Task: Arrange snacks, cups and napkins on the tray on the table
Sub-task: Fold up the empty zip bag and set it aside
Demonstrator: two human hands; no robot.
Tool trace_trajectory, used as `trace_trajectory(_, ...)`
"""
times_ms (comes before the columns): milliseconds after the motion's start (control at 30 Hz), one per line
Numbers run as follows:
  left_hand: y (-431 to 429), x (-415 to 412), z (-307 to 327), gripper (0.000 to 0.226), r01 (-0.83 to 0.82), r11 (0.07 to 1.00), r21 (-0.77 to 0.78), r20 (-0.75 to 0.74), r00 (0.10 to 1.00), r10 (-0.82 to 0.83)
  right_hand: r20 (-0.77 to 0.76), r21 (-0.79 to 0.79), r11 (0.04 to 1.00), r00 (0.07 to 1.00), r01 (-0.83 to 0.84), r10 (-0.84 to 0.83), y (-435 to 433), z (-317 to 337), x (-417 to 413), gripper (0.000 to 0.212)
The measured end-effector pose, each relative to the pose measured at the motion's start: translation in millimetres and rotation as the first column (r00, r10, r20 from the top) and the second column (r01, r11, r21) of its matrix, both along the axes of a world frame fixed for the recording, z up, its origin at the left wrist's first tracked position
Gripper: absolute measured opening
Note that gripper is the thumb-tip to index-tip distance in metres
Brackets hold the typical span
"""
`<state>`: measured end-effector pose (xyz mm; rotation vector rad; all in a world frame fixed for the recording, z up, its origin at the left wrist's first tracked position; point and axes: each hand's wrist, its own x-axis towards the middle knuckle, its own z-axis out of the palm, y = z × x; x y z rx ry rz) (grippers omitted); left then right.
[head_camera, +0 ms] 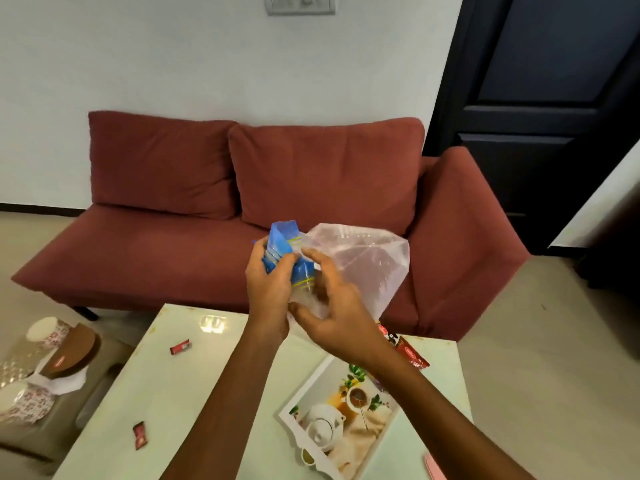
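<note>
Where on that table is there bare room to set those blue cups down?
The widest bare stretch of the table for the blue cups runs between the far red packet, the near red packet and the tray. The tray's visible floor looks free too. Crowded: the far right corner, where red snack packs lie just beyond the tray.

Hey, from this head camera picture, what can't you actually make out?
1. Head view: how many blue cups are stacked; the left hand and the cloudy plastic bag cover them.
2. Head view: the red packets beyond the tray, mostly behind the right forearm; print too small to read.
3. Head view: the pink object on the table, cut off by the bottom edge.
</note>
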<state>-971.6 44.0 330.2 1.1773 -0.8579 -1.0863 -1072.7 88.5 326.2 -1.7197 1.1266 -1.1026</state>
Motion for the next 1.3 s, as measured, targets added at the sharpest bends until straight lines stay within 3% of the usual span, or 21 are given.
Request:
trace_trajectory(33,-5,3,7,0.027,-0.061,0.998,-0.023,0.0,0.998,0.061,-0.084,-0.143,0.985,0.991,0.094,-0.107,4,4,-6,0.056)
trace_trajectory(100,-15,12,23,0.031,-0.164,0.985,-0.054,-0.057,0.985,0.161,-0.138,-0.419,0.861,0.918,0.287,-0.373,11,11,-19,0.051)
trace_trajectory(167,-24,20,37,0.034,-0.203,0.976,-0.079,-0.116,0.974,0.194,-0.102,-0.497,0.783,0.871,0.374,-0.481,9,15,-31,0.068)
trace_trajectory(267,-22,9,54,0.037,-0.128,0.985,-0.12,-0.147,0.983,0.11,-0.021,-0.331,0.901,0.952,0.28,-0.304,-1,28,-32,0.109)
trace_trajectory(367,-11,-12,62,0.034,0.084,0.986,-0.147,-0.134,0.986,-0.104,0.042,-0.342,0.921,0.982,0.187,-0.184,-14,43,-21,0.126)
trace_trajectory(467,-6,-13,66,0.032,0.278,0.947,-0.159,-0.175,0.936,-0.304,0.054,-0.394,0.907,0.989,0.148,-0.138,-24,57,-25,0.116)
trace_trajectory(633,1,-3,68,0.031,0.459,0.88,-0.126,-0.03,0.885,-0.466,0.083,-0.446,0.869,0.977,0.214,-0.198,-21,63,-16,0.07)
trace_trajectory(700,1,5,72,0.035,0.51,0.842,-0.174,-0.118,0.838,-0.532,0.132,-0.455,0.839,0.955,0.298,-0.267,-21,62,-8,0.053)
trace_trajectory(800,2,14,79,0.053,0.536,0.807,-0.248,-0.289,0.754,-0.59,0.248,-0.329,0.871,0.924,0.363,-0.292,-28,64,-7,0.04)
trace_trajectory(933,2,14,77,0.066,0.473,0.869,-0.145,-0.232,0.837,-0.495,0.156,-0.282,0.927,0.965,0.247,-0.21,-29,67,-1,0.029)
trace_trajectory(1100,-1,24,76,0.028,0.313,0.947,-0.077,-0.133,0.938,-0.321,0.011,-0.289,0.944,0.987,0.156,-0.16,-17,68,9,0.025)
trace_trajectory(1200,0,29,73,0.035,0.227,0.97,-0.091,-0.144,0.96,-0.238,-0.138,-0.401,0.893,0.95,0.207,-0.282,-5,63,13,0.032)
trace_trajectory(1300,-2,34,71,0.037,0.157,0.985,-0.075,-0.159,0.973,-0.168,-0.106,-0.534,0.787,0.899,0.309,-0.425,9,52,13,0.055)
